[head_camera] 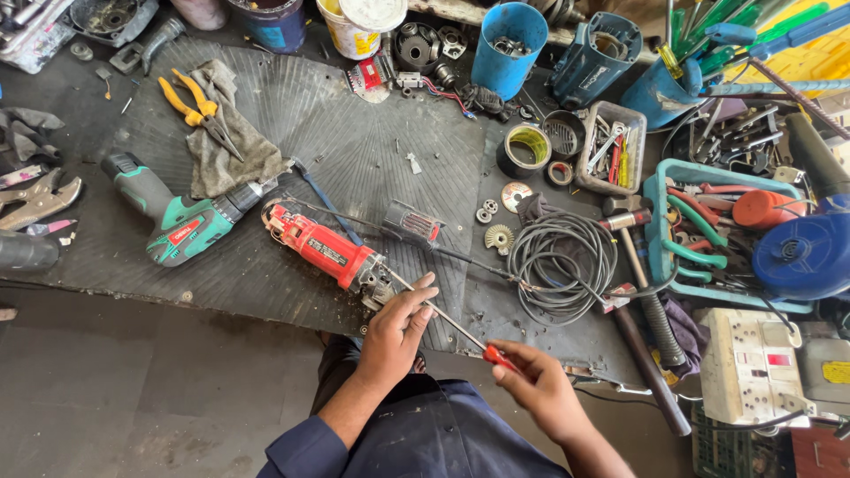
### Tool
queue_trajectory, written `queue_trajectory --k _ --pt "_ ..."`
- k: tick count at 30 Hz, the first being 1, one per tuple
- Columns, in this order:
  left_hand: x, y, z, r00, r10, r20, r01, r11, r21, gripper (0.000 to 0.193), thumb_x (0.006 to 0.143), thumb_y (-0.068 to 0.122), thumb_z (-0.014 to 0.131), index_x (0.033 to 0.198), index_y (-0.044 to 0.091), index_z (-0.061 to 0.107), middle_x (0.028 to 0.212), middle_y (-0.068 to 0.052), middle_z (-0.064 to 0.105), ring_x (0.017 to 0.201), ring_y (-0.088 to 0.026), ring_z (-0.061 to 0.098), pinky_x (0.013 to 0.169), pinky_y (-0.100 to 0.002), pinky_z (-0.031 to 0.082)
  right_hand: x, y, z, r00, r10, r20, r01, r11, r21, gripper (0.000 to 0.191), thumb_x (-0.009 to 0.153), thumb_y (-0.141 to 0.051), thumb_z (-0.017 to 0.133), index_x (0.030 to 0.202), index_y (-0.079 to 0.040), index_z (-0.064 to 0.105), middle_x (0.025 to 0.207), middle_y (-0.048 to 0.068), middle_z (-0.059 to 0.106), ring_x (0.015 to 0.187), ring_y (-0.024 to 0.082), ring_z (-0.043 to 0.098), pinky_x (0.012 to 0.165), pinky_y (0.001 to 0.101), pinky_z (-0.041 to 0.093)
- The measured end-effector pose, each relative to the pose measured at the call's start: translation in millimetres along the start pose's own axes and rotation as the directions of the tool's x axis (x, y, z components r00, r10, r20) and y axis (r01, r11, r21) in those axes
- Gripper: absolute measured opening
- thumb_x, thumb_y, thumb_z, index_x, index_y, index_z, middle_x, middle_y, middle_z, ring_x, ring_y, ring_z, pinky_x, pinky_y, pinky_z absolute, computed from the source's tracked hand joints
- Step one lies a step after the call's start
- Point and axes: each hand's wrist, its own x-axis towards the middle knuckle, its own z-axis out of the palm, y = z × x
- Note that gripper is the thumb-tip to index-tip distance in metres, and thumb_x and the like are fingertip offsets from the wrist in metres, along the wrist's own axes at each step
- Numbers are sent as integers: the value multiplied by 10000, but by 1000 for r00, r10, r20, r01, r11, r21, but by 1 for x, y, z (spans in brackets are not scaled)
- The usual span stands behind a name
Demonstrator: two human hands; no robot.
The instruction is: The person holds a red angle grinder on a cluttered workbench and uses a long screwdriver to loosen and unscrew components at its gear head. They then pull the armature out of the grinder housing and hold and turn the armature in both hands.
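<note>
Screwdriver (pixel 447 320) between grinder (pixel 326 250) and mat edge (pixel 266 312)

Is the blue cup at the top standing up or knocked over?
Standing up. The blue cup shows its round open mouth facing up, with small metal parts inside.

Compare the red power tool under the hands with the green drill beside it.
The red power tool is partly dismantled, its head end open; the green drill looks whole. The left hand steadies the red one while the right hand works a screwdriver into it; the green drill lies untouched. Both lie on the black mat.
</note>
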Motion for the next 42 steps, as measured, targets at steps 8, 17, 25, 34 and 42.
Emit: queue_trajectory --k 8,17,25,34,42 --pt "-1 8 2 999 -42 -13 43 994 102 371 1027 176 591 1387 89 587 1230 -116 729 946 -208 777 770 -321 638 11 -3 -20 915 334 228 -405 752 520 222 998 -208 609 1066 0 571 767 26 548 416 18 273 354 201 189" --pt "1 15 2 998 -61 -10 62 984 165 353 989 186 660 1322 80 606 1146 -91 765 879 -216 771 735 -311 626 -7 -11 0 763 -602 237 330 48 -943 448 849 -227 762 1272 -101 681 741 52 660 551 202 614 494 360 498" --pt "6 29 8 990 -128 -66 121 988 -94 375 989 95 640 1354 38 579 1334 -90 696 914 -146 782 786 -261 611 16 2 -30 961 259 102 -278 892 357 342 999 -197 757 1216 61 705 753 10 531 502 26 443 414 220 338" --pt "15 32 13 979 -183 -95 116 871 -478 129 1019 56 607 1126 -15 606 1409 -156 663 898 -142 720 824 -315 629 -2 -7 -11 690 -711 138 507 338 -793 347 852 -172 793 1155 -37 693 991 46 692 786 130 671 640 317 537" --pt "10 44 -9 894 -432 120 446 829 -337 313 1025 221 571 1313 112 629 1208 -162 736 794 -156 730 725 -292 576 11 -5 -18 976 -80 -203 -30 871 -490 327 903 -294 782 1166 -100 787 748 14 571 582 157 502 510 328 383"
